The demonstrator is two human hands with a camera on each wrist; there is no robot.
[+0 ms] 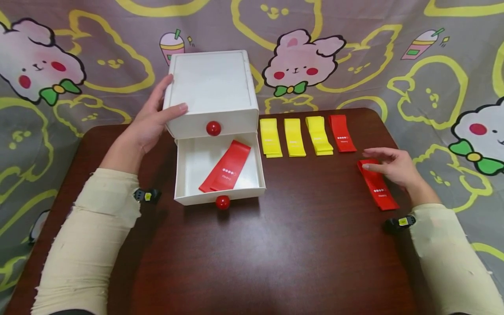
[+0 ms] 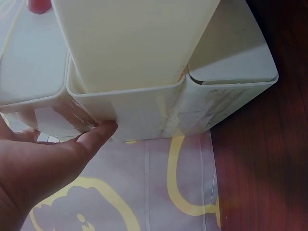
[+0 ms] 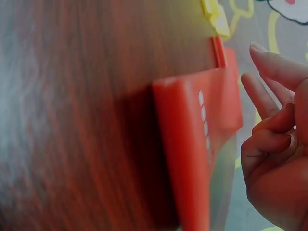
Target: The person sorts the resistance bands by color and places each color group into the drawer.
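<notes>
My left hand (image 1: 147, 124) holds the left side of a white two-drawer box (image 1: 210, 83), its thumb over the top front edge and its fingers toward the back. The lower drawer (image 1: 244, 195) is pulled out; the upper one stays closed. Inside the open drawer a folded red resistance band (image 1: 230, 168) lies slantwise. My right hand (image 1: 399, 170) hovers at the far end of another folded red resistance band (image 1: 379, 186), marked Heavy, on the right of the table. In the right wrist view its fingers (image 3: 262, 98) are beside that band (image 3: 185, 144), apart from it.
Three folded yellow bands (image 1: 294, 138) and one red band (image 1: 342, 133) lie in a row along the back of the dark wooden table (image 1: 275, 253). Red knobs (image 1: 213, 128) stick out from the drawer fronts. A patterned curtain (image 1: 220, 22) hangs behind.
</notes>
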